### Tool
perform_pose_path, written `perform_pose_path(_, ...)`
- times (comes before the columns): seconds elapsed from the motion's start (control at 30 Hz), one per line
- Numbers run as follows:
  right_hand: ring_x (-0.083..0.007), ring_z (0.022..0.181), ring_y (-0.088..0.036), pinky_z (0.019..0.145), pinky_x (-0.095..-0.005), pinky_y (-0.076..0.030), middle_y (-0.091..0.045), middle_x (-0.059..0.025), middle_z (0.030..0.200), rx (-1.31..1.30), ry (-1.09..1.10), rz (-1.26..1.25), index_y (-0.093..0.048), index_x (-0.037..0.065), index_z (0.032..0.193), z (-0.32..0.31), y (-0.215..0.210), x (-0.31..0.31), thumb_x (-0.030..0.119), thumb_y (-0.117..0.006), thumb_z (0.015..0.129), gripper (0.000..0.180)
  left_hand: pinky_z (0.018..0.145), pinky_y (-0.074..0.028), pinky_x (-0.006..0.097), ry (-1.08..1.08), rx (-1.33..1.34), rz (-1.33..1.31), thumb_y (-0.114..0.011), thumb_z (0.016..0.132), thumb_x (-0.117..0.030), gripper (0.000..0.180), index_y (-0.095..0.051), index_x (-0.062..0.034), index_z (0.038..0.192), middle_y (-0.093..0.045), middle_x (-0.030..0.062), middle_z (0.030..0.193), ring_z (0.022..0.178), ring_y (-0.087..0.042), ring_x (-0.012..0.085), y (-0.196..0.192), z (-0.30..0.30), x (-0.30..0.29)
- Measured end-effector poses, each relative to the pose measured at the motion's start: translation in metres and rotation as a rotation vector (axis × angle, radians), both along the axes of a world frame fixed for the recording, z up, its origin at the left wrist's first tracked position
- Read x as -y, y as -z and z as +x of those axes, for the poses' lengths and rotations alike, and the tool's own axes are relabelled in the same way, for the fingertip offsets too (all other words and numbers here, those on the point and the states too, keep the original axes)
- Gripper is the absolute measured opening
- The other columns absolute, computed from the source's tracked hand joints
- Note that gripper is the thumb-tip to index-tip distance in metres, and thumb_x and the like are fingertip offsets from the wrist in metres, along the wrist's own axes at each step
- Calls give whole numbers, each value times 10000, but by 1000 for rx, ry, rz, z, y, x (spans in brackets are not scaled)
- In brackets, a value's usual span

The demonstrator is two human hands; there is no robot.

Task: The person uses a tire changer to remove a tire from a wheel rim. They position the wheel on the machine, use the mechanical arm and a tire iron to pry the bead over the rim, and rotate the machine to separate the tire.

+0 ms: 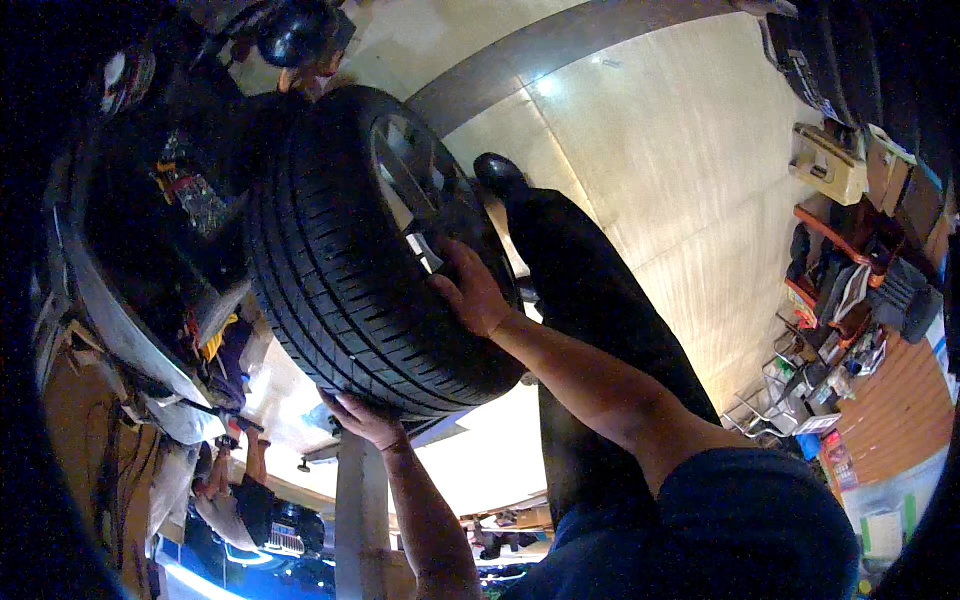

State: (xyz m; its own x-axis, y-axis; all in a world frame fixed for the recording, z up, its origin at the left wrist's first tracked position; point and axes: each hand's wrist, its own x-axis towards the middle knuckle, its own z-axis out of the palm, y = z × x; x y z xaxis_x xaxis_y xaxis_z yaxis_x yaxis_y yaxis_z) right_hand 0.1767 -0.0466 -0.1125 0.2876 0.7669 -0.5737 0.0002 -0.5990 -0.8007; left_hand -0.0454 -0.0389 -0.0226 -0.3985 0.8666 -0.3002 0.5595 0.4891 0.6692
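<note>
A car wheel [340, 260] with a black grooved tyre and a spoked rim stands tilted in front of me. My right hand [472, 288] reaches over the tyre's side and is closed around the rim near a light-coloured spoke. Some of its fingertips are hidden inside the rim. Against the lower tread rests my left hand [368, 420], holding the tyre from that side with its fingers along the rubber. Part of those fingers is hidden by the tyre.
My dark-clad leg [600, 320] is right of the wheel. A dark vehicle part [130, 330] lies left. A post [360, 510] rises near my left forearm. Another person [235, 500] works at lower left, near a car [290, 540]. Boxes and clutter [840, 280] line the right side.
</note>
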Motion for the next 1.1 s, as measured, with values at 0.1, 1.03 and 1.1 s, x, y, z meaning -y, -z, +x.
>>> perform_pose_path(0.1, -445, 1237, -409, 1067, -479, -311, -389, -295, 1344, 75, 233, 349, -340, -13, 1363, 38, -46, -81, 210, -660, 841, 652, 1079, -318, 430, -48, -80, -26, -381, 989, -484, 696, -345, 72, 1406, -389, 259, 1423, 1284, -413, 363, -9, -5, -10)
perform_pose_path(1.03, -329, 886, -657, 798, -371, -493, -675, -227, 946, 1084, -20, 601, -665, -20, 994, 364, -122, -403, 189, -594, 862, 258, 876, -458, 440, 327, -329, -137, -421, 981, -502, 644, -547, 82, 1222, -618, 307, 1105, 1036, -598, 424, 33, 12, -258)
perform_pose_path(1.1, -330, 855, -657, 781, -374, -498, -677, -220, 912, 1047, 24, 525, -670, -20, 985, 339, -131, -401, 183, -596, 859, 250, 851, -467, 462, 323, -339, -209, -405, 970, -545, 685, -586, 83, 1174, -629, 319, 1061, 1014, -606, 445, 34, 9, -307)
